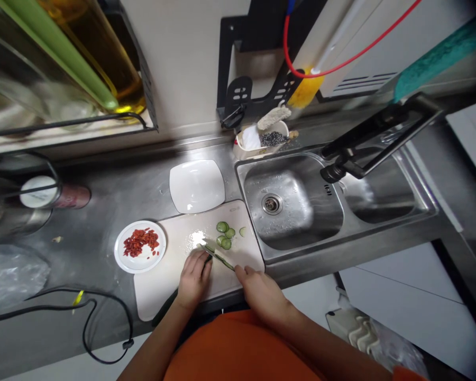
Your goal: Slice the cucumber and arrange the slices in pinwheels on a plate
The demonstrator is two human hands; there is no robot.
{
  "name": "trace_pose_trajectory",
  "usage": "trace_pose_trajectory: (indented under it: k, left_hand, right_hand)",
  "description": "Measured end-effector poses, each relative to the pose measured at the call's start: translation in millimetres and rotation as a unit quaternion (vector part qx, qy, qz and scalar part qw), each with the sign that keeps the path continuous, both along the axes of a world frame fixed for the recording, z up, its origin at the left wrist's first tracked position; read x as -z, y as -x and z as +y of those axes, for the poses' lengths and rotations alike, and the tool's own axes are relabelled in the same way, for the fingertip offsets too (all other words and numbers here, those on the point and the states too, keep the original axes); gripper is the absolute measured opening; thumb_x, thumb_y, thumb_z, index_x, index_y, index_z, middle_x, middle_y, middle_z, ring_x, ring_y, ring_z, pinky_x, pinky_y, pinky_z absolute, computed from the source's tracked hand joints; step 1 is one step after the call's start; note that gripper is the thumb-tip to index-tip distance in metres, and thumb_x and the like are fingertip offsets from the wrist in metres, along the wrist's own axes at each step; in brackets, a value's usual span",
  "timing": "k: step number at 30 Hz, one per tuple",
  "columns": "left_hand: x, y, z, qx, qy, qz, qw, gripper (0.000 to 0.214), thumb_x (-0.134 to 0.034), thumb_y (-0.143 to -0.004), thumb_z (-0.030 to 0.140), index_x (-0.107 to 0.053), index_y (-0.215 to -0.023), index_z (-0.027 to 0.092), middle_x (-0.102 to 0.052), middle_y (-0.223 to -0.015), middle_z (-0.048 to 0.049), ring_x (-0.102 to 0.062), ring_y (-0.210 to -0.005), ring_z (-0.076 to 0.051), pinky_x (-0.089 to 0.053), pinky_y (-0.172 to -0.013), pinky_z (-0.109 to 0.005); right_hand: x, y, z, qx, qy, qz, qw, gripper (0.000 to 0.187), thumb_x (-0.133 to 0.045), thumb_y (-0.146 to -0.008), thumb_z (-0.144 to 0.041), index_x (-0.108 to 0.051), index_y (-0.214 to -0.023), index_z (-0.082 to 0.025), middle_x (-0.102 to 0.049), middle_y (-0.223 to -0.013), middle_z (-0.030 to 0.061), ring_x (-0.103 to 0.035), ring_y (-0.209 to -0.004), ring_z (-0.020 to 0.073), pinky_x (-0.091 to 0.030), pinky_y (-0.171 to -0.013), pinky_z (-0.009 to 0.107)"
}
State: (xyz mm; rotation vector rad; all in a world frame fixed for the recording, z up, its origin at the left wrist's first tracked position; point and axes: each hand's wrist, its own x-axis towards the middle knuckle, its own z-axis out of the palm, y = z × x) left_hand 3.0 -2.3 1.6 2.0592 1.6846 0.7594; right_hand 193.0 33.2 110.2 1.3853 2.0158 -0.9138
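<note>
My left hand (194, 278) is closed around a dark green cucumber (165, 308), whose far end shows beyond my wrist at the board's lower left. In my right hand (264, 293) is a knife (222, 259), its blade across the cucumber's cut end, close to my left fingertips. Beneath both lies a pale cutting board (174, 259). Several thin cucumber slices (226, 243) rest on it past the blade, with one piece (243, 232) lying apart. A small round plate (121, 259) with red dried berries (137, 242) overlaps the board's left edge.
A white square plate (197, 185) stands behind the board. To the right is a steel sink (289, 198) with a black faucet (381, 143). A caddy (254, 153) of scrubbers sits behind it. On the left lie a black cable (107, 296) and a plastic bag (14, 275).
</note>
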Motion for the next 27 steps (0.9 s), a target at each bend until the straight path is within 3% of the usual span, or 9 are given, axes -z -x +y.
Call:
trace_pose_trajectory:
  k: [27]
  left_hand:
    - [-1.0,0.0,1.2,0.002,0.004,-0.003,1.000,0.024,-0.049,-0.088,0.019,-0.057,-0.110,0.016,-0.066,-0.104,-0.0089,-0.060,-0.102,-0.020,-0.046,-0.096,-0.040]
  right_hand:
    - [11.2,1.0,4.8,-0.005,-0.005,0.018,1.000,0.037,-0.029,-0.086,-0.005,-0.053,-0.110,-0.020,-0.065,-0.093,0.0081,-0.064,-0.080,0.0197,-0.043,-0.067,0.025]
